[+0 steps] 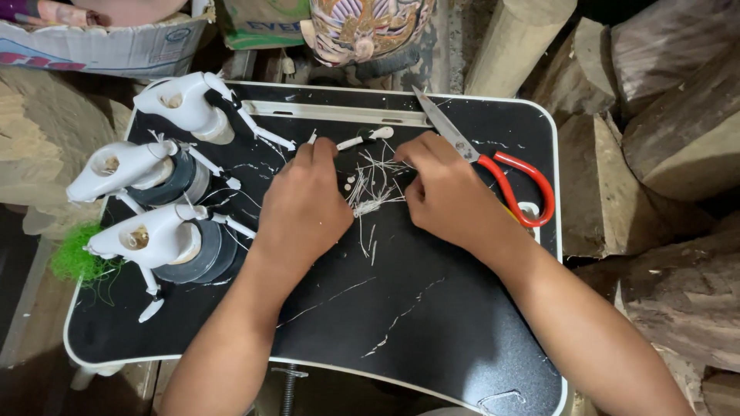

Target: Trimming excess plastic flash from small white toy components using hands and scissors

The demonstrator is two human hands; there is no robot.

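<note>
On the black worktop [432, 323] in front of you, both of your hands work at a small heap of thin white slivers [371, 185] lying near the middle, a little toward the far edge. Your left hand [302, 202] rests knuckles-up just left of the heap, its fingers curled together with the tips pressed down near the far end of the slivers; whether they pinch anything cannot be told from here. Your right hand [447, 196] sits just right of the heap, fingers bent inward and closed toward the slivers, touching their edge; what lies under the fingertips is hidden. Between your two hands at the far side lies a small white spoon-shaped piece [368, 138]. Red-handled scissors [493, 166] lie just beyond your right hand, blades pointing to the far edge, handles toward the right rim. To your left stand three white carved figures [154, 169] in a row, two of them propped on rolls of dark tape [202, 258], with thin white limbs sticking out. A tuft of green fibre [75, 258] hangs off the left edge. Rough blocks of wood [663, 139] are stacked to the right of the worktop.
</note>
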